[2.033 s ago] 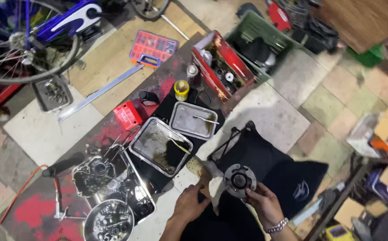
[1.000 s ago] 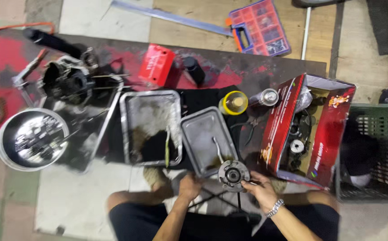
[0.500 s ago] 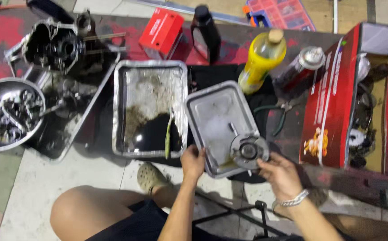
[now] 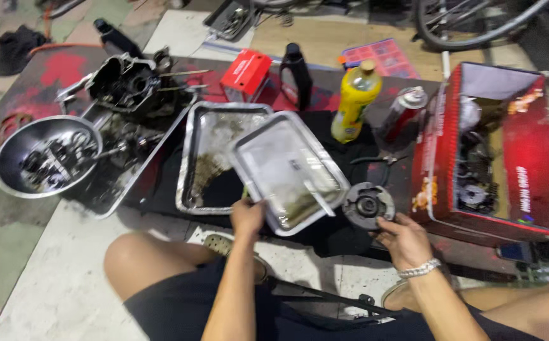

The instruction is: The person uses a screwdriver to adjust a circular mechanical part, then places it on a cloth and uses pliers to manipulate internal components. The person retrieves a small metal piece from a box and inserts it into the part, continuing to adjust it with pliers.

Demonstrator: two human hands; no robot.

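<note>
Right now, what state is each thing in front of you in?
Small tray: tilted, lifted at its near edge by the left hand, oily residue inside.
Round metal part: held at its near edge by the right hand.
Large tray: flat, dirty.
Yellow bottle: upright, capped.
Red box: open, parts inside.
Steel bowl: upright, holding parts.

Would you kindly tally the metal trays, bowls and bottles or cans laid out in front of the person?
Metal trays: 3
Metal bowls: 1
Bottles and cans: 3
Total: 7
</note>
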